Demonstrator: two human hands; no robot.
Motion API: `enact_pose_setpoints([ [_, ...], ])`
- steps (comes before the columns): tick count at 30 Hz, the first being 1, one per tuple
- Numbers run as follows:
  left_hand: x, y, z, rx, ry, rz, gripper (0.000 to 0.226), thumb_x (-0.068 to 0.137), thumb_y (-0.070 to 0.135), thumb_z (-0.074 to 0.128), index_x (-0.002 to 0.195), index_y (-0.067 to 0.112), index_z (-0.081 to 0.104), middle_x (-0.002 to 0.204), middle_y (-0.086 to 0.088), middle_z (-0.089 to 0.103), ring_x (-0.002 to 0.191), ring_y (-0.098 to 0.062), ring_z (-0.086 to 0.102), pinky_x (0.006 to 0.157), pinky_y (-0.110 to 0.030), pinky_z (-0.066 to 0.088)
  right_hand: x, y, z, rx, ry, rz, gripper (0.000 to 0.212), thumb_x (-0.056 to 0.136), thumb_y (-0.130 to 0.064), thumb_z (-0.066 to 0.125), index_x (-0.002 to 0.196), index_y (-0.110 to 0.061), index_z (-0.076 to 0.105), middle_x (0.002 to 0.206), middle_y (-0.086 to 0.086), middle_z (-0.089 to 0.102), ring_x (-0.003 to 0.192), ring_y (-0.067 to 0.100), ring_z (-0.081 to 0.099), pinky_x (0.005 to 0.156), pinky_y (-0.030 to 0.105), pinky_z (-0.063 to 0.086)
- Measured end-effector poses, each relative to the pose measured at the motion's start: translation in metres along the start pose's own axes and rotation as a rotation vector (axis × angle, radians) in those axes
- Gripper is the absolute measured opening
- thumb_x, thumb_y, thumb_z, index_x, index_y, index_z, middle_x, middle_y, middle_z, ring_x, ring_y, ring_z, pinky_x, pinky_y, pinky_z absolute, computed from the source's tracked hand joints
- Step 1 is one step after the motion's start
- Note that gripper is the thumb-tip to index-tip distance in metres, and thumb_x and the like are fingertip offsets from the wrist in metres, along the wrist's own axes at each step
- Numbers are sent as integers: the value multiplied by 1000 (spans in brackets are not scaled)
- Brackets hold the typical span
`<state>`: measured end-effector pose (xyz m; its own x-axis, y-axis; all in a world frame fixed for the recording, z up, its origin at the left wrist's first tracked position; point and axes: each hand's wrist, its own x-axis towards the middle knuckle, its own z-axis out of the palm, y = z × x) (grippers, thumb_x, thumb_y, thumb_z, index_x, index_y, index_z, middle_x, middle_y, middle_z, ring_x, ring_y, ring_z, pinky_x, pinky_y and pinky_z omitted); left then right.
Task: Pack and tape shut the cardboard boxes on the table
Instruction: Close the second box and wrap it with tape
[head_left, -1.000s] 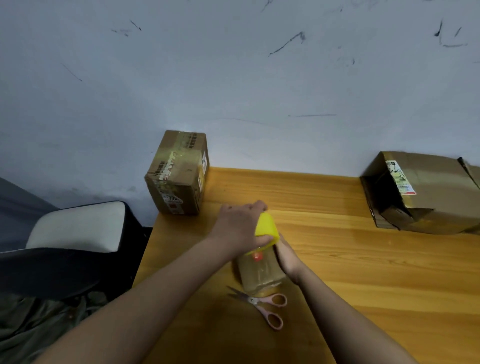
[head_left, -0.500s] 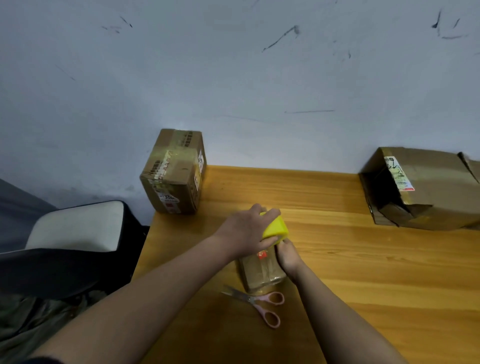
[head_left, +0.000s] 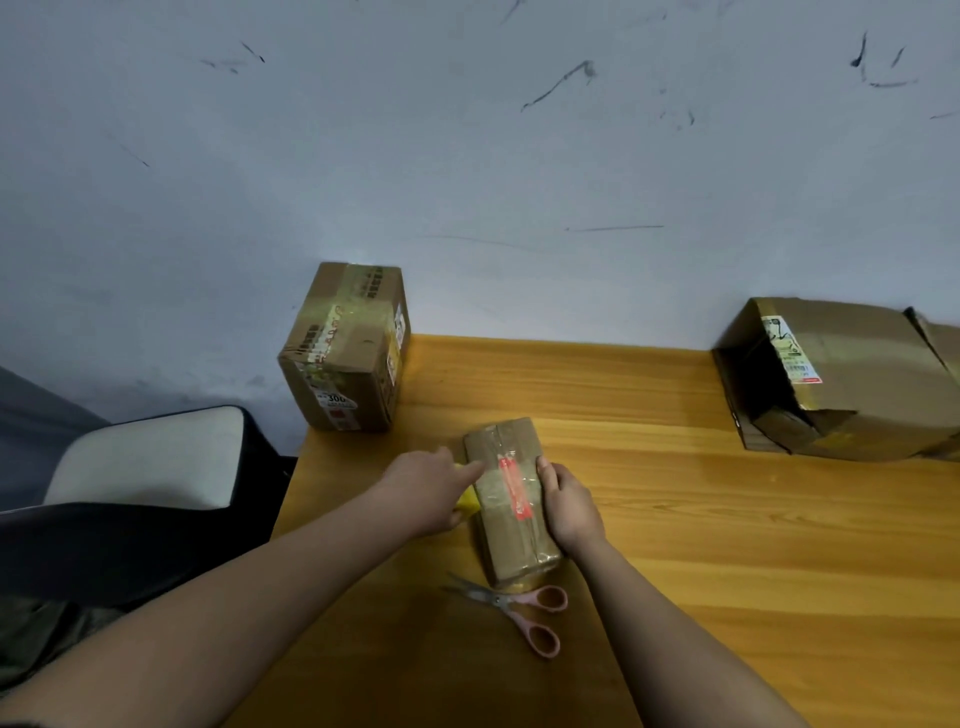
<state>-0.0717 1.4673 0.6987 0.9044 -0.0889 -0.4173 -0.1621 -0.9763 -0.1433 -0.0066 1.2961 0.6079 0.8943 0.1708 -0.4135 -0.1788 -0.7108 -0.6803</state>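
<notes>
Small cardboard box (head_left: 511, 499) sits at centre of the frame on the wooden bench (head_left: 727, 519), long axis running away from us, clear tape across its top and a red label along the middle. Our right hand (head_left: 569, 506) grips the box's right edge, fingers curled over the top face. Our left hand (head_left: 434, 491) is at the box's left side, index finger stretched out onto the top edge, the other fingers wrapped round a yellow tape roll (head_left: 467, 501) that's mostly hidden behind the hand. Pink-handled scissors (head_left: 519, 610) lie just below the box's near end, blades pointing left, apparently closed. Taped brown box (head_left: 345, 353) stands at the bench's upper-left corner against the wall. Larger box (head_left: 841, 379) at the right edge of the frame lies on its side, its open end facing left. Chair (head_left: 135, 467) at lower left, beside the bench.
</notes>
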Motion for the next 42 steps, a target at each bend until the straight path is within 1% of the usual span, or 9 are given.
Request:
enact_pose_setpoints([
  [5, 1, -10, 16, -89, 37, 8, 63, 93, 47, 50, 145, 30, 20, 125, -12, 48, 97, -28, 59, 67, -33, 48, -7, -18, 6, -479, 164, -247, 48, 103, -28, 31, 150, -18, 24, 146, 7, 42, 115, 33, 56, 88, 39, 44],
  [9, -3, -12, 21, -172, 78, -6, 58, 90, 47, 53, 139, 27, 28, 122, -8, 50, 99, -28, 59, 72, -35, 50, -9, -37, 28, -492, 179, -273, 61, 100, -23, 34, 154, -14, 9, 162, 7, 7, 144, 29, 21, 108, 43, 31],
  [11, -4, -12, 24, -202, 105, -19, 59, 89, 47, 54, 137, 23, 30, 123, -8, 51, 101, -29, 59, 75, -36, 49, -10, -39, 39, -567, 178, -267, 62, 96, -37, 19, 154, -17, 6, 162, 7, -2, 149, 28, 2, 114, 45, 19],
  [14, -3, -13, 26, -227, 126, -34, 64, 87, 47, 56, 137, 18, 28, 127, -8, 51, 104, -30, 60, 77, -37, 49, -8, -39, 42, -657, 151, -248, 90, 75, -62, -10, 155, -21, 0, 162, 6, -11, 149, 29, -9, 116, 50, 6],
  [17, -5, -14, 29, -258, 111, -26, 65, 88, 47, 54, 138, 16, 27, 129, -10, 49, 104, -31, 60, 78, -38, 49, -5, -39, 42, -692, 128, -231, 98, 68, -70, -15, 154, -23, -7, 160, 5, -17, 148, 28, -13, 115, 55, 3],
  [24, -6, -15, 28, -142, 112, -4, 60, 92, 46, 50, 137, 13, 27, 122, -11, 52, 99, -29, 61, 69, -34, 46, -7, -41, 41, -677, 119, -219, 101, 68, -77, -8, 155, -25, -4, 160, 4, -19, 148, 27, -10, 114, 58, 4],
  [30, -4, -19, 41, 84, -41, 10, 73, 93, 37, 54, 148, 9, 13, 130, -16, 48, 102, -30, 60, 68, -33, 45, -10, -43, 39, -725, 110, -216, 106, 68, -85, -2, 154, -24, -9, 160, 6, -21, 148, 29, -9, 114, 58, 7],
  [35, -2, -16, 51, -58, -48, -1, 69, 93, 34, 55, 146, 10, 18, 133, -16, 46, 108, -33, 58, 80, -38, 50, -9, -43, 36, -715, 93, -227, 98, 83, -80, 26, 154, -23, -9, 160, 6, -21, 148, 30, -1, 112, 53, 19],
  [42, -2, -13, 46, -158, -15, -6, 66, 90, 35, 57, 143, 14, 24, 135, -13, 41, 103, -31, 58, 75, -37, 49, -8, -49, 27, -585, 100, -215, 86, 88, -64, 45, 154, -22, 8, 162, 5, -5, 139, 35, 23, 109, 50, 26],
])
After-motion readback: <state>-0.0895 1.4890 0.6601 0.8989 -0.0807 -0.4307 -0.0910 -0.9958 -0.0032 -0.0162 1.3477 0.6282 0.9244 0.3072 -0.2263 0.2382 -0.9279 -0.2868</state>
